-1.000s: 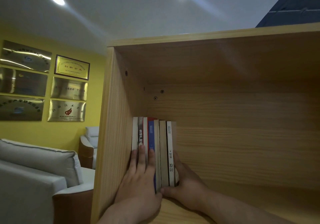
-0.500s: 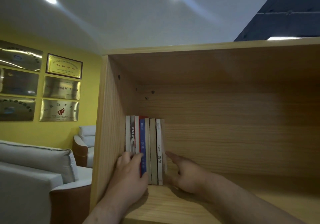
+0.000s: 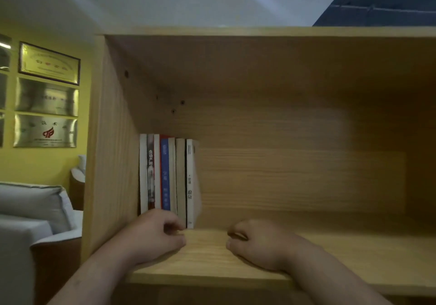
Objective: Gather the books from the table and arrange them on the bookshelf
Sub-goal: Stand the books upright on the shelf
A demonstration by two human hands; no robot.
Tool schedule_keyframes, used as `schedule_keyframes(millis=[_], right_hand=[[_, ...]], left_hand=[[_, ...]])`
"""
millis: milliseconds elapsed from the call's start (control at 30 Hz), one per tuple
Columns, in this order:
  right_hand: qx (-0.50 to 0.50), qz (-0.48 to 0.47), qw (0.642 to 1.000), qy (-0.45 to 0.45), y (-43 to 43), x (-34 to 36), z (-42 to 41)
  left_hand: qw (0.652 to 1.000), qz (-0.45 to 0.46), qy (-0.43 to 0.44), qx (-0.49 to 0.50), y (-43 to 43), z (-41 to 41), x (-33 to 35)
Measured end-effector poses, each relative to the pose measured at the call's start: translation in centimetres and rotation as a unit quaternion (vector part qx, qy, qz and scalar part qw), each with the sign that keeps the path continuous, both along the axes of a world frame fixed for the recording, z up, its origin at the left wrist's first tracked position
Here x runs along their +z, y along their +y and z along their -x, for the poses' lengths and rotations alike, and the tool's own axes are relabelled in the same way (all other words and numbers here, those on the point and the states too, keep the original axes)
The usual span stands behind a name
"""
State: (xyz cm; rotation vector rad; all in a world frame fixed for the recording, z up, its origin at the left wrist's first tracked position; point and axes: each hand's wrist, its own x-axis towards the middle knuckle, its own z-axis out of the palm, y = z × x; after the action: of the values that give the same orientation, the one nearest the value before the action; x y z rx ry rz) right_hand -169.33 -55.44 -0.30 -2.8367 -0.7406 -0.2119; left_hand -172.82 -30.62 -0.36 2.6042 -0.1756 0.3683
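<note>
Left hand, change: a second ago the left hand (image 3: pixel 155 236) lay flat on the spines. It has since drawn back and now sits low in front of the bottom ends of the left-hand volumes.
Right hand, change: the right hand (image 3: pixel 257 242) was pressed against the right end of the row with its thumb under it. It is now clear of the row, resting on the shelf board.
Books, change: the books (image 3: pixel 168 175) stand as they did, upright and closed up together.
Left grip: fingers loosely curled with nothing held; whether the knuckles touch the spines cannot be told.
Right grip: fingers loosely curled under, holding nothing, apart from the row.
Books, place: inside the bookshelf (image 3: pixel 113 163), on its board, packed against the left wall, with the last one bowing slightly to the right.
Books, count: seven spines, in order white, grey, white, blue, two beige and white. A red edge beside the blue one may be its own cover.
Hands, count: two.
Plaques, count: three plaques (image 3: pixel 47 97) in a column on the yellow wall, with slivers of others cut off at the left edge.
Seats: one grey sofa (image 3: pixel 30 201), with an armchair (image 3: pixel 77 175) behind it.
</note>
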Motion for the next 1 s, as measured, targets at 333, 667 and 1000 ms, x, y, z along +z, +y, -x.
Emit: schedule_keyframes(millis=[333,667,1000], right_hand=[[0.003,0.028,0.999,0.024,0.0,-0.2,0.2],[-0.014,0.012,0.997,0.07,-0.1,0.6,0.6],[-0.073,0.024,0.981,0.18,0.1,2.7,8.3]], left_hand=[[1.0,-0.001,-0.01,-0.007,0.5,-1.2,-0.7],[0.997,0.002,0.081,-0.015,0.4,-0.6,0.8],[0.981,-0.03,0.188,0.02,-1.9,9.0,2.3]])
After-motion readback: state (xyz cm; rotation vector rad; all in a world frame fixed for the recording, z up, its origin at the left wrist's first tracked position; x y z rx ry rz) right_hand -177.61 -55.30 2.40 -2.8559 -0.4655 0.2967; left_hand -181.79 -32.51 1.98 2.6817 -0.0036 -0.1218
